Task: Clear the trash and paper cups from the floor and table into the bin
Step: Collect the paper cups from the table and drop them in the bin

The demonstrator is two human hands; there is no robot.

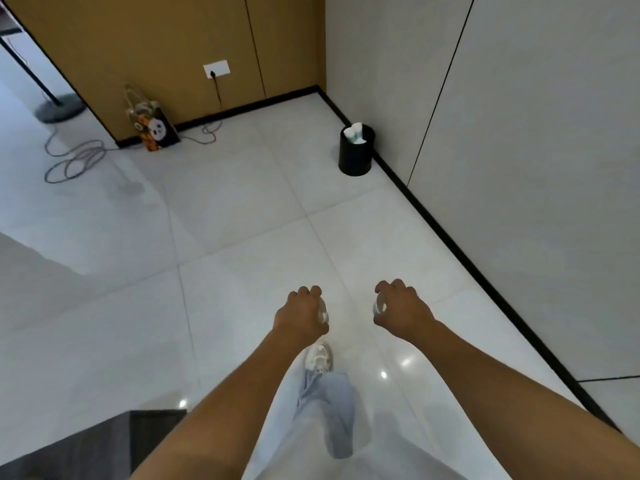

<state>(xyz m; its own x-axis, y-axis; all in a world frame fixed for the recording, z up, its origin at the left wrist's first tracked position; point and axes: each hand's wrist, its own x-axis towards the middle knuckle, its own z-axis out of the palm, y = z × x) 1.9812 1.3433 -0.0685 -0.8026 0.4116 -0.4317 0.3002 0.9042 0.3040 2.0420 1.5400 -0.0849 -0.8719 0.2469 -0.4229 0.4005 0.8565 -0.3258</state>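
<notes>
My left hand (299, 315) grips a white paper cup (323, 311), of which only the rim shows past the fingers. My right hand (401, 311) grips a second white paper cup (380, 304), its open mouth turned toward the other hand. Both hands are held out in front of me above the tiled floor. A black round bin (356, 157) stands on the floor against the right wall, far ahead of both hands. Two white paper cups (355, 132) stick up out of it.
A printed gift bag (156, 128) leans on the wooden wall (166, 36) at the back left. A loose grey cable (74, 161) coils on the floor near a round lamp base (59, 105). A dark furniture corner (104, 441) is at the bottom left. My shoe (318, 356) is below my hands.
</notes>
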